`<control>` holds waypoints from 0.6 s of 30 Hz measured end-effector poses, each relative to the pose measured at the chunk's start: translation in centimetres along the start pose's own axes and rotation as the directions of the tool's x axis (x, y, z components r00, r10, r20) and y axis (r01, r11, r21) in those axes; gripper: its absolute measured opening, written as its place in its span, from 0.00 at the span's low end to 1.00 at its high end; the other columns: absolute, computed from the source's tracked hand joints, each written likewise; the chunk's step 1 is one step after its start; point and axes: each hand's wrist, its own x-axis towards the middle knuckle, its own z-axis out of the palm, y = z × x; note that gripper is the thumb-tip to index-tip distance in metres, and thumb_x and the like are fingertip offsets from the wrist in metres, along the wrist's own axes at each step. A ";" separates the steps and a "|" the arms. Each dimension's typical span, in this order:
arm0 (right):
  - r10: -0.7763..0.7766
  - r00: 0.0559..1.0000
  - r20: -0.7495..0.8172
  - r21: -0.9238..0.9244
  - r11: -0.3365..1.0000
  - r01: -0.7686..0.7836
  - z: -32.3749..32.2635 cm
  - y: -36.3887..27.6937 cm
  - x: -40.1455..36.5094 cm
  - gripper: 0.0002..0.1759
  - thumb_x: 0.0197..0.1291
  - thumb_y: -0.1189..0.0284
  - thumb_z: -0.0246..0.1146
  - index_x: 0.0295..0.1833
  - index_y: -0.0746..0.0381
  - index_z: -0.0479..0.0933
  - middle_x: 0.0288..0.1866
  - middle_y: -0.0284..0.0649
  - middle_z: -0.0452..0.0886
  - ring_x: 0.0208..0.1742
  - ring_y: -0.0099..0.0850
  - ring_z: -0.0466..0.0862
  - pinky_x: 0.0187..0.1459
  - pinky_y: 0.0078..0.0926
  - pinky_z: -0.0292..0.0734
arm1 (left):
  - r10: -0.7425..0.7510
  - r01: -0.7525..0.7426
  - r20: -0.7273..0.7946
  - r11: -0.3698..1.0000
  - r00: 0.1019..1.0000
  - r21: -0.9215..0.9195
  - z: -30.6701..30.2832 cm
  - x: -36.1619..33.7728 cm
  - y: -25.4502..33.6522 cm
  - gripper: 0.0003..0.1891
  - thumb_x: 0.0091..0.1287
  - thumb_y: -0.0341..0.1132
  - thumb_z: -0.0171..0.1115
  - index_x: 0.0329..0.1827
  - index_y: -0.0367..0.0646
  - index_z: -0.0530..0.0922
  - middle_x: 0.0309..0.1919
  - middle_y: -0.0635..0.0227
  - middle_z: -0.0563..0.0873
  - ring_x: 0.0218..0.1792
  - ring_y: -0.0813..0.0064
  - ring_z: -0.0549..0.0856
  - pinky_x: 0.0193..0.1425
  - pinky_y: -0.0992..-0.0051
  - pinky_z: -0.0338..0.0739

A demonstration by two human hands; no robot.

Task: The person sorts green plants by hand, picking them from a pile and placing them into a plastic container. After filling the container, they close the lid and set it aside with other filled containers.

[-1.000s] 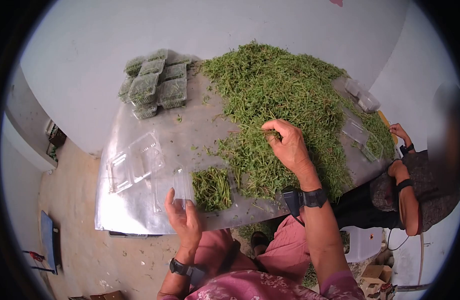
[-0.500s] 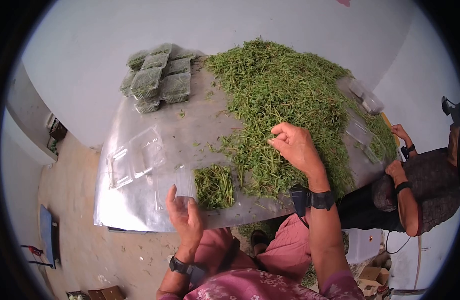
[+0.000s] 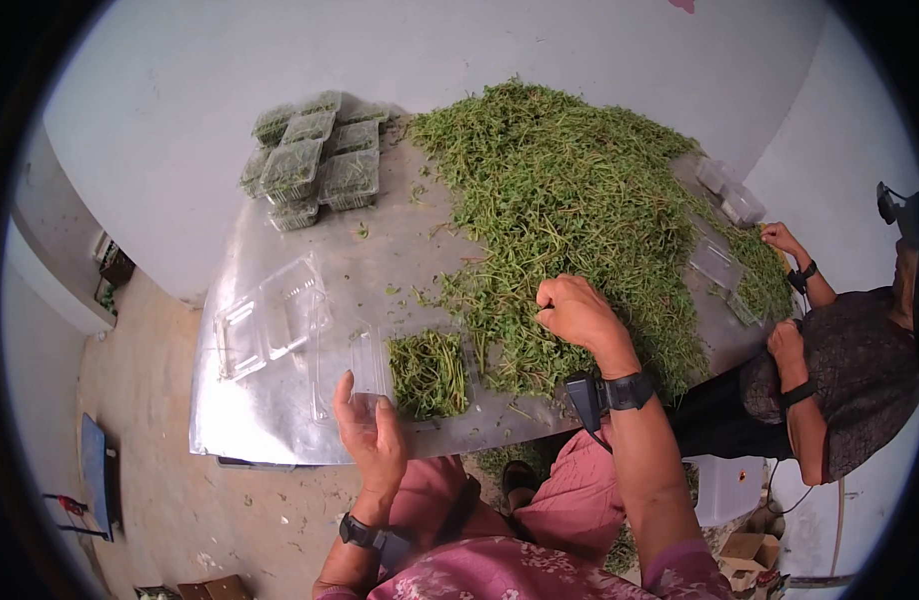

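Note:
My right hand (image 3: 583, 315) is over the near side of a big heap of green leafy stems (image 3: 580, 190), thumb and fingers pinched together. What lies between the fingertips is hidden. My left hand (image 3: 373, 435) is open, thumb and fingers apart, beside a clear plastic clamshell box (image 3: 374, 365) at the table's near edge. Green stems (image 3: 427, 375) fill the box's near part, and its lid lies folded back to the left.
Another clear box (image 3: 268, 318) lies open at left. Filled, closed boxes (image 3: 293, 168) are stacked at the back left of the metal table (image 3: 410, 260). At right a co-worker (image 3: 830, 375) stands beside more clear boxes (image 3: 745, 205) and greens.
My right hand has moved down and slightly nearer to me over the heap, its fingers closing more. My left hand stays put. The co-worker's raised hand has moved up and left.

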 end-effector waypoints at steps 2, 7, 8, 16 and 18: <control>-0.001 0.998 -0.059 0.133 0.991 0.009 -0.6 0.3 0.1 0.08 0.54 0.75 0.69 0.35 0.67 0.77 0.29 0.42 0.81 0.31 0.35 0.80 0.35 0.36 0.75 | 0.006 -0.006 -0.001 1.000 1.000 0.005 0.0 0.1 0.0 0.27 0.70 0.23 0.54 0.72 0.33 0.59 0.35 0.70 0.76 0.34 0.83 0.75 0.39 0.83 0.71; 0.011 0.978 -0.207 0.367 0.928 0.067 -3.0 -1.0 -0.3 0.07 0.56 0.76 0.68 0.33 0.66 0.77 0.22 0.35 0.79 0.22 0.23 0.75 0.27 0.29 0.71 | -0.004 0.004 -0.016 1.000 1.000 0.016 0.1 0.1 0.3 0.28 0.69 0.22 0.53 0.72 0.33 0.59 0.33 0.71 0.76 0.32 0.83 0.74 0.38 0.83 0.71; 0.019 0.980 -0.198 0.372 0.927 0.057 -3.1 -1.1 -0.3 0.07 0.56 0.75 0.68 0.32 0.66 0.77 0.22 0.35 0.79 0.23 0.22 0.75 0.27 0.29 0.71 | -0.003 0.003 -0.014 1.000 1.000 0.017 0.1 0.1 0.3 0.28 0.69 0.22 0.53 0.72 0.32 0.59 0.33 0.71 0.76 0.32 0.83 0.74 0.38 0.83 0.71; 0.028 0.999 -0.016 0.207 0.978 -0.024 -2.4 -0.3 -0.6 0.09 0.55 0.72 0.70 0.33 0.66 0.78 0.24 0.39 0.82 0.25 0.25 0.80 0.29 0.29 0.74 | 0.011 -0.011 -0.009 1.000 1.000 -0.002 0.2 0.0 0.1 0.28 0.69 0.22 0.53 0.72 0.32 0.58 0.33 0.70 0.76 0.32 0.84 0.74 0.38 0.83 0.71; 0.085 0.995 -0.053 0.227 0.971 -0.071 -2.8 -0.7 -0.7 0.10 0.55 0.72 0.70 0.34 0.66 0.79 0.25 0.41 0.82 0.26 0.27 0.81 0.30 0.29 0.75 | 0.010 -0.010 -0.003 1.000 1.000 0.007 0.1 0.0 0.1 0.28 0.69 0.22 0.53 0.72 0.33 0.58 0.33 0.71 0.76 0.32 0.84 0.74 0.38 0.83 0.71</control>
